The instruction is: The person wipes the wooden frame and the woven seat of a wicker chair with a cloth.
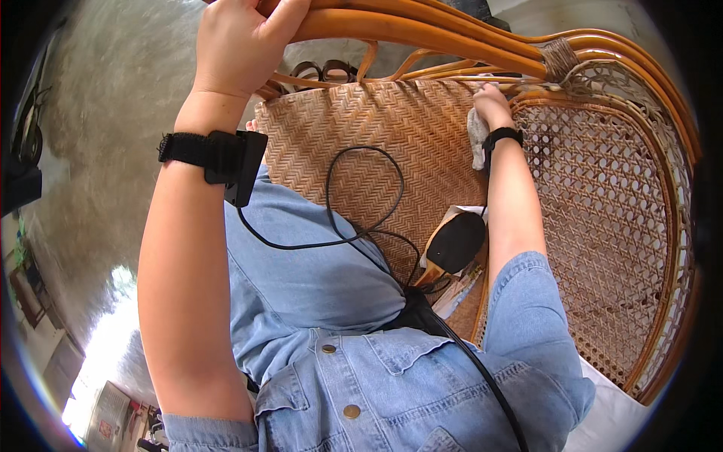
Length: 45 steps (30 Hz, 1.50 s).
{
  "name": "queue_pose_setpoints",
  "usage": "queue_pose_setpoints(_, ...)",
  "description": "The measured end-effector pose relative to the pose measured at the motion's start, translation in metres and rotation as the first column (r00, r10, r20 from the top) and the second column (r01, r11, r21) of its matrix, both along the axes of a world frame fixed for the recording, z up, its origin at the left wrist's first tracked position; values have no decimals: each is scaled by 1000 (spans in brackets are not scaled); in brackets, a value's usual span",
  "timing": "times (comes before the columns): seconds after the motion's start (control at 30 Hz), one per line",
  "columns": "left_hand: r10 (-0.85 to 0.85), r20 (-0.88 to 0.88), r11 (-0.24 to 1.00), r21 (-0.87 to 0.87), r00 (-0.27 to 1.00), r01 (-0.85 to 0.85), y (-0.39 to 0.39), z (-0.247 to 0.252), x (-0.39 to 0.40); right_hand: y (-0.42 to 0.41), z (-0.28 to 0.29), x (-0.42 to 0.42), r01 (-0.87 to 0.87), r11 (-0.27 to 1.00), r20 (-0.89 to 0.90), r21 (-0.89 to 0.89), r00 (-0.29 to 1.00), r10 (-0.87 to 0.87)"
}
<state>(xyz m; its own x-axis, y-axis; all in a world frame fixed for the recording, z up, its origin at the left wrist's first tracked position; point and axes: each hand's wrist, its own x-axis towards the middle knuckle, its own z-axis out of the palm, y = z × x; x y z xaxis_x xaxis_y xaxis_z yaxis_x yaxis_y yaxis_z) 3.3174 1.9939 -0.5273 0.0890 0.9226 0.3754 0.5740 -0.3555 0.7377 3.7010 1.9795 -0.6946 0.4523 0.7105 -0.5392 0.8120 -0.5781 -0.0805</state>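
Observation:
My left hand [240, 48] grips the curved armrest [412, 37] of a rattan settee at the top of the view, with the thumb over the rail. My right hand [492, 104] is at the far right corner of the woven seat [367, 124], where seat, armrest frame and backrest meet. A grey cloth [477, 138] is bunched in it and hangs down along the seat's edge. Most of the right fingers are hidden behind the cloth and rail. The cane backrest [599, 226] curves along my right side.
A table tennis paddle [456, 243] lies on white paper on the seat, beside my right forearm. A black cable [327, 195] loops from my left wrist device [243, 169] across my lap. Dark sandals [322, 70] rest on the concrete floor [124, 85] beyond the armrest.

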Motion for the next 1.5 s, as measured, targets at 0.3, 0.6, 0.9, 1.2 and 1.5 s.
queue_pose_setpoints(0.3,25,11,998,-51,1000,-24,-1,1,-1,-39,21,-38,-283,957,80,63,957,278)
queue_pose_setpoints(0.6,-5,-56,1000,-2,998,5,-1,4,-3,-73,41,-134,-595,785,51,172,802,596)
queue_pose_setpoints(0.9,15,-93,1000,18,996,-13,0,0,-3,-79,53,-261,-694,651,-100,307,657,747)
queue_pose_setpoints(1.2,5,-44,1000,-17,999,-6,-1,3,0,-41,33,-284,-721,437,-11,538,512,859)
queue_pose_setpoints(1.5,20,-50,998,-50,999,-23,-3,3,-2,-82,52,-237,-822,348,-191,450,293,937)
